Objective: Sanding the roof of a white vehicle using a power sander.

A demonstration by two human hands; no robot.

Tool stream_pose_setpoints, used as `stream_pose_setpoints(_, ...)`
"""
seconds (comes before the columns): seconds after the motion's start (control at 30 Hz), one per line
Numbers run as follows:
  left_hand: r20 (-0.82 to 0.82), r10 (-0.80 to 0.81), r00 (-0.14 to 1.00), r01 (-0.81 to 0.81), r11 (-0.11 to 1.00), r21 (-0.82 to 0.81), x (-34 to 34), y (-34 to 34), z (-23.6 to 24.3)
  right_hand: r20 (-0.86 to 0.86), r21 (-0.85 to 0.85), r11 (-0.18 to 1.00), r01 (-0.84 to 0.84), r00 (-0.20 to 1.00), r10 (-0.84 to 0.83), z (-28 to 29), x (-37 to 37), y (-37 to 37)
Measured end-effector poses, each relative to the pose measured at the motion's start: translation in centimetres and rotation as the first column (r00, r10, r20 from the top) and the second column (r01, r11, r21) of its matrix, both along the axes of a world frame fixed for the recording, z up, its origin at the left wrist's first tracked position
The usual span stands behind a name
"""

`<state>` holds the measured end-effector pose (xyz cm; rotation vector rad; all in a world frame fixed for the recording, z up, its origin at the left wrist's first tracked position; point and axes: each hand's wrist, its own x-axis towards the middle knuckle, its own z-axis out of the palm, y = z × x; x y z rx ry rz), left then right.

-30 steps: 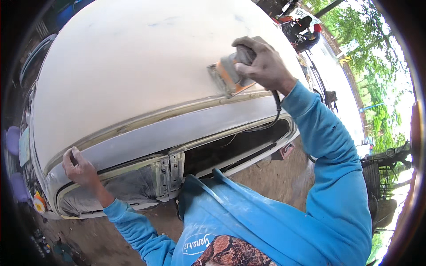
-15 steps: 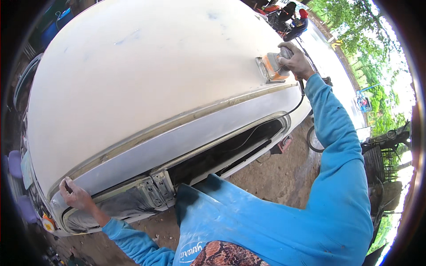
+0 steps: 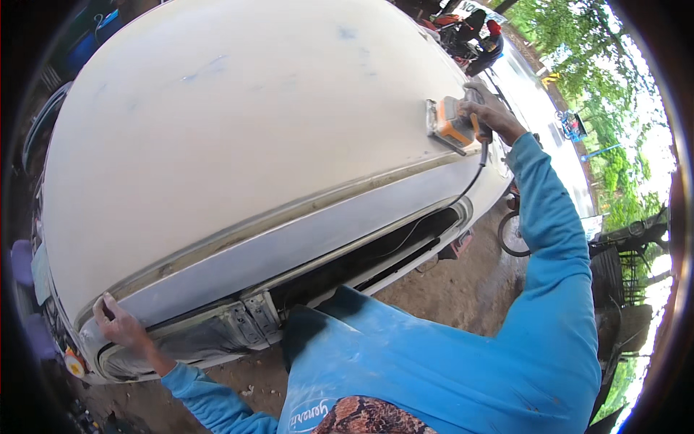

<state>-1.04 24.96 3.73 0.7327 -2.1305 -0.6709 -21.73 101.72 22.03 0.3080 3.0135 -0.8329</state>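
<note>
A pale, matte car roof with bluish-grey scuffs fills the middle. At its far right end my right hand is wrapped round an orange and grey electric sander, whose pad meets the roof just above the side channel. A dark cord runs from the sander down toward the open window. At the lower left, my left hand rests on the roof's edge with thumb and finger apart, beside the grooved channel. It holds no tool.
Below the channel are a dark window opening and a door pillar. Bare ground lies beyond. A wheel stands at right, and a person in dark clothes and a red cap is near the top. Purple objects are at far left.
The sander has shifted slightly to the right along the roof and turned a little in my right hand. My left hand stays at the roof's edge. The view has shifted slightly.
</note>
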Motion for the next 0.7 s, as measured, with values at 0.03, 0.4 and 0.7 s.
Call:
stream_pose_setpoints(0.03, -0.012, -0.005, 1.000, 0.005, 1.000, 0.025, -0.1, 0.1, 0.1, -0.010, -0.072, 0.995, -0.064, 0.998, 0.063, 0.6, 0.4, -2.3)
stream_pose_setpoints(0.4, -0.177, 0.051, 0.983, -0.049, 0.999, 0.019, 0.0, 3.3, 1.8, -0.150, 0.215, 0.564, -0.797, 0.543, 0.826, 1.3, 4.1, -35.8)
stream_pose_setpoints(0.7, -0.530, 0.090, 0.843, 0.025, 0.978, 0.206, 1.2, 3.2, 0.7, -0.015, 0.311, 0.296, -0.903, 0.306, 0.952, 1.7, 7.4, -60.6)
